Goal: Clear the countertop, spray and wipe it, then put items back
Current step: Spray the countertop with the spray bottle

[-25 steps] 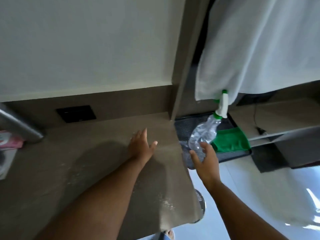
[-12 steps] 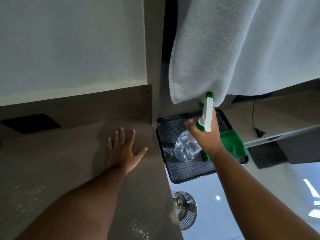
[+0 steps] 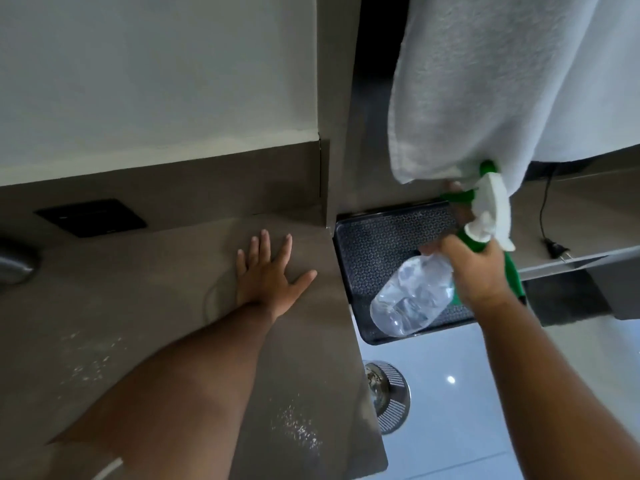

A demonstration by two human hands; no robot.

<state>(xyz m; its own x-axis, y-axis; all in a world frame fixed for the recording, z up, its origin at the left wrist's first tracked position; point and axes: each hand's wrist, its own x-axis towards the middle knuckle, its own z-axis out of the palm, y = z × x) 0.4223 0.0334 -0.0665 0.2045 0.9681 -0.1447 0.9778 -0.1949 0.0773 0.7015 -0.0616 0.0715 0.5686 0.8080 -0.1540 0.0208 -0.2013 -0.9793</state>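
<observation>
My right hand (image 3: 472, 268) grips the neck of a clear spray bottle (image 3: 412, 299) with a green and white trigger head (image 3: 491, 206), lifted above a black patterned tray (image 3: 374, 244). A strip of green cloth (image 3: 514, 278) shows just behind that hand on the tray. My left hand (image 3: 266, 271) rests flat with fingers spread on the brown countertop (image 3: 145, 299), near its right edge. White specks lie scattered on the countertop at the front.
A white towel (image 3: 502, 84) hangs down over the tray, touching the bottle's trigger head. A black socket plate (image 3: 91, 218) sits in the backsplash. A metal tap (image 3: 15, 266) shows at the left edge. A round floor drain (image 3: 388, 396) lies below. A black cable and plug (image 3: 554, 249) lie on a shelf.
My right hand closed on the spray bottle and lifted it off the tray, tilting it toward me. The left hand stayed flat on the countertop.
</observation>
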